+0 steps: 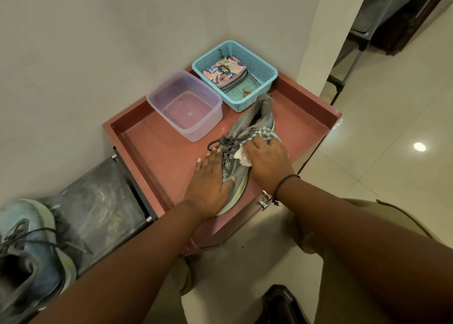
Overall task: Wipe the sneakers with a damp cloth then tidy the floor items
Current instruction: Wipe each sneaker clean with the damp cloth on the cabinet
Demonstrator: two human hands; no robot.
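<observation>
At the centre of the frame, a grey sneaker (245, 149) lies on a reddish bench (157, 147) with a raised rim, set in a pale-walled corner. The left hand (210, 183) rests flat on its toe, fingers straight. The right hand (267, 161) curls around a checked cloth (266, 134), pressing it on the shoe's side. Behind stand a clear tub (183, 102) and a blue basket (235, 73). A second sneaker (29, 245) sits lower left. Glossy cream floor tiles (382, 137) fill the right.
</observation>
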